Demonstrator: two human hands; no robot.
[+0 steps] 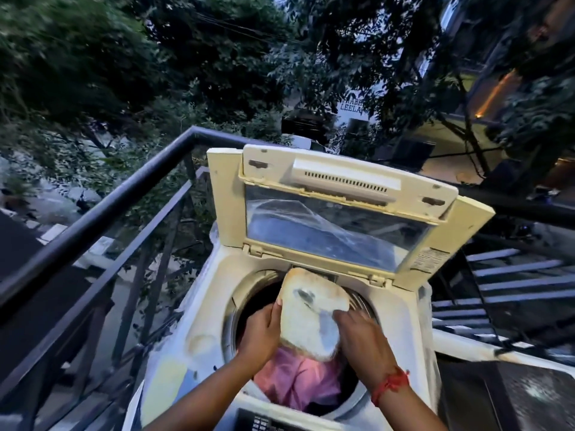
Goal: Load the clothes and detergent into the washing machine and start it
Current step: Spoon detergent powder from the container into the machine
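Observation:
A cream top-loading washing machine [205,309] stands on a balcony with its lid [339,213] raised upright. Pink clothes [298,384] lie inside the drum. Over the drum opening I hold a flat, cream plastic piece [311,315] with grey stains, tilted with its far end toward the lid hinge. My left hand [259,334] grips its left edge. My right hand [362,337] grips its lower right side; a red thread circles that wrist. The control panel [264,423] shows at the bottom edge. No detergent container is visible.
A dark metal railing [102,219] runs along the left of the machine, with trees and a street beyond. Metal stair steps [513,284] descend at the right. A dark speckled surface [535,396] sits at the lower right beside the machine.

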